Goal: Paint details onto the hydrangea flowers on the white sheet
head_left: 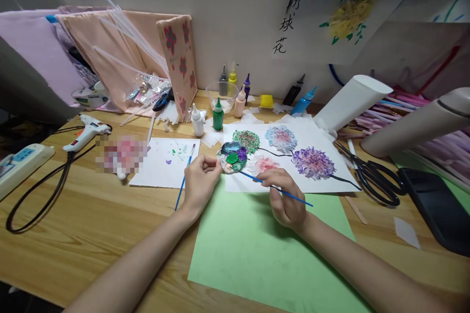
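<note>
Between the thumb and fingers of my left hand (203,176) is the edge of a small round paint palette (232,158), smeared with green, purple and grey-blue paint. My right hand (284,193) grips a thin blue paintbrush (290,195), its tip at the palette's lower right rim. Behind the palette lies a white sheet (235,183) with painted flower heads: a green one (246,142), a blue-pink one (281,139), a pale pink one (265,162) and a purple one (314,162). Black stems run from some of them. Under my right hand is a green sheet (264,254).
A second brush (180,190) lies on a paint-spotted paper (157,164). Paint bottles (218,115) stand at the back. A glue gun (85,132) with its cable and a power strip (25,166) are left. Scissors (378,181) and a black phone (436,205) lie right.
</note>
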